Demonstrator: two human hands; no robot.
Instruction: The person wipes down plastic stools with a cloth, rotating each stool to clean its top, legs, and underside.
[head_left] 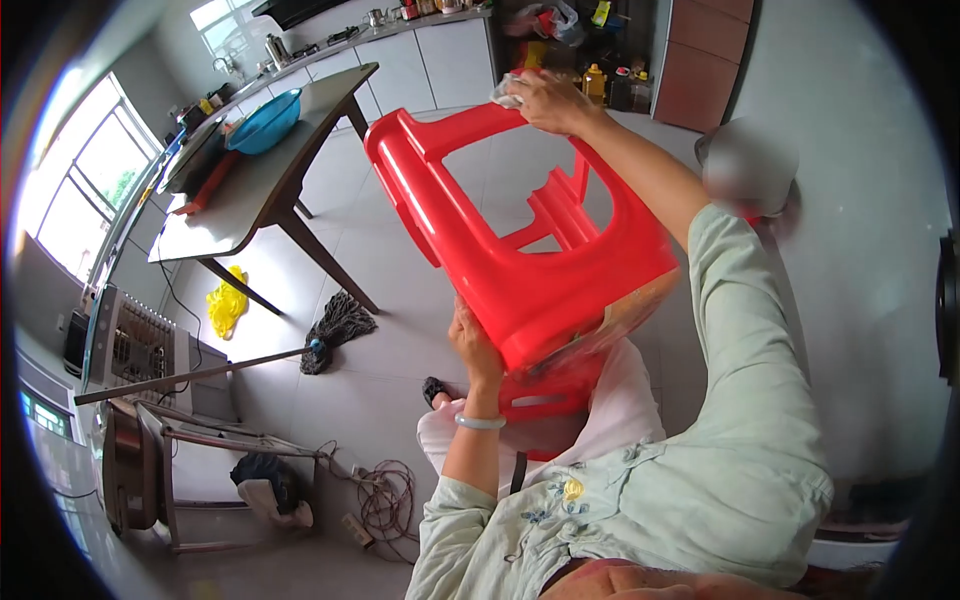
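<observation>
In the head view, a glossy red plastic stool is tilted in front of the person's torso, above the lap, a large opening facing the camera. The left hand, with a pale bangle at its wrist, has its grip clamped on the stool's near left edge. The right hand reaches to the far end, its grip closed on a crumpled white cloth (how firmly it presses, I cannot tell). Beyond, to the left, a dark-legged bench carries a round blue basin. A dark, stringy mop head and a crumpled yellow bag lie on the grey tiled floor.
</observation>
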